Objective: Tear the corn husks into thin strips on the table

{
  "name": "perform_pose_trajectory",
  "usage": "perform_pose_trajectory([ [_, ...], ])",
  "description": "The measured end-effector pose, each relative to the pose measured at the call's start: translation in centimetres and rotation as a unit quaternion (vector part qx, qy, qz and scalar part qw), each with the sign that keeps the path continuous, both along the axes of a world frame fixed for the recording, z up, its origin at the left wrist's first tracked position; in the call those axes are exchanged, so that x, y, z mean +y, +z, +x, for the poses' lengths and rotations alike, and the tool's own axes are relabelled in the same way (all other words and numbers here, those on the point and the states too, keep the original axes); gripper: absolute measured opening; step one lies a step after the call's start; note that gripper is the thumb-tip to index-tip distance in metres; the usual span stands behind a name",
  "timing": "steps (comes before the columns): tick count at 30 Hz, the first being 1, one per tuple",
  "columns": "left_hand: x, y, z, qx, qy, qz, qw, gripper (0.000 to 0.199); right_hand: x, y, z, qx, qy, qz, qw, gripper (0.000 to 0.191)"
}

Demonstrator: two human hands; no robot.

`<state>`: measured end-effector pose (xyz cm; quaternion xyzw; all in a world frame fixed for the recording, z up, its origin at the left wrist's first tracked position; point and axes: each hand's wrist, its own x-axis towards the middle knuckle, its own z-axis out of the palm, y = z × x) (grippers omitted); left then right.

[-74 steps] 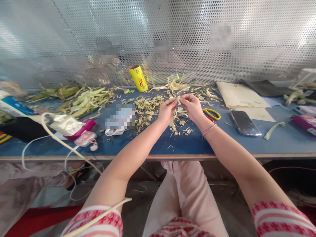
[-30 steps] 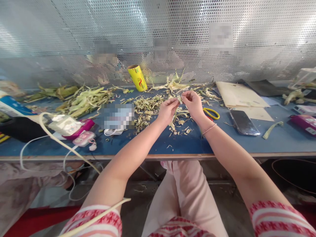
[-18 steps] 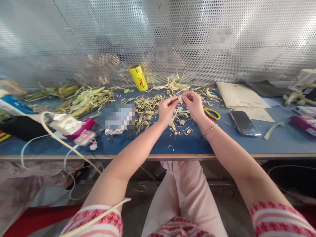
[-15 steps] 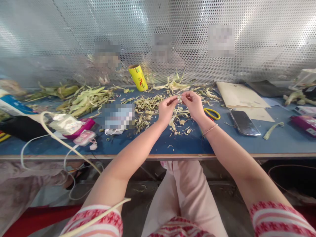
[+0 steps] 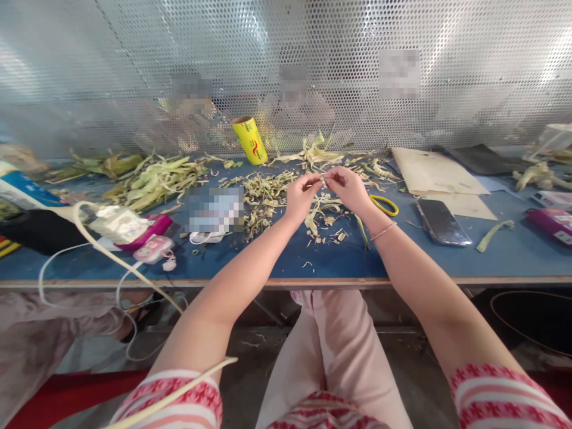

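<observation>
My left hand (image 5: 302, 193) and my right hand (image 5: 347, 187) meet above the blue table, thumbs and fingertips pinched together. Between them is a small pale plant piece (image 5: 322, 180), mostly covered by the fingers, and its exact kind does not show. Below and to the left lie dried plant scraps (image 5: 268, 187), curled and yellow-green. Loose pale trimmings (image 5: 328, 220) are scattered just under my hands. Close to my right wrist, the yellow handles of what look like scissors (image 5: 385, 205) show; the rest is hidden.
Long pale green stalks (image 5: 158, 179) are heaped at left, near a leaning yellow tube (image 5: 250, 142). A phone (image 5: 442, 221) and beige cardboard (image 5: 435, 171) lie at right. A white cable (image 5: 129, 262) crosses the left edge. Behind stands a perforated metal panel (image 5: 339, 36).
My fingertips have drawn closer around the pale piece, and less of it shows. My right hand and wrist have shifted very slightly. The table's things have stayed put.
</observation>
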<state>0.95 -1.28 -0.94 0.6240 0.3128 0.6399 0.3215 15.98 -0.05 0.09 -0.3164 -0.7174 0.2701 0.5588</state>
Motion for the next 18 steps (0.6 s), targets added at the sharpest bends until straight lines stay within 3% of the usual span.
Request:
perform_pose_trajectory([
  [6,0.0,0.0,0.0,0.018,-0.023,-0.007,1.000,0.012,-0.1,0.4,0.3,0.018,0.052,-0.024,0.998,0.005],
  [10,0.5,-0.3,-0.1,0.015,-0.042,-0.010,0.999,0.017,0.1,0.4,0.5,0.023,0.040,-0.029,0.998,0.009],
  [18,1.1,-0.7,0.1,0.006,-0.040,-0.011,0.999,0.016,-0.2,0.4,-0.3,0.122,0.040,-0.104,0.986,0.036],
])
